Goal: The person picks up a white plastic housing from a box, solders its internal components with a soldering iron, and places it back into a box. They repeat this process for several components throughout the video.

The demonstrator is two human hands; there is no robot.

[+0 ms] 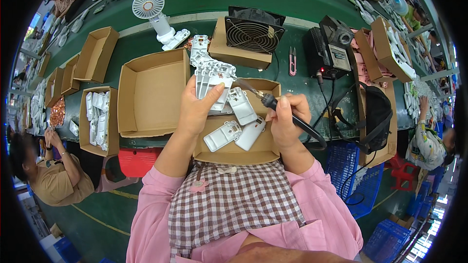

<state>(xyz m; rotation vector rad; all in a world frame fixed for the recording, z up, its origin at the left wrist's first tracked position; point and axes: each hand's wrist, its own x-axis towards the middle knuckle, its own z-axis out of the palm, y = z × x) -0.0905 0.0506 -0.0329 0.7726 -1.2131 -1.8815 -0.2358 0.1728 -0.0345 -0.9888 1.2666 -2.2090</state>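
My left hand (194,106) is closed around a row of white plastic housings (210,84) standing side by side, thumb across the nearest one. Small copper-coloured parts show on some of them. In my right hand (290,117) is a soldering iron (269,101), gripped by its black handle like a pen. Its metal tip points left toward the held housings; whether it touches them I cannot tell. Below both hands sits a shallow cardboard box (234,157), with a white housing (222,136) and a few others lying loose in it.
An open cardboard box (152,98) stands left, beside a smaller box of white parts (100,117). Behind are a white fan (148,5), a black grilled fan unit (254,31) and pink-handled tweezers (292,62). The iron's black power unit (331,51) and cables lie right. Co-workers sit on both sides.
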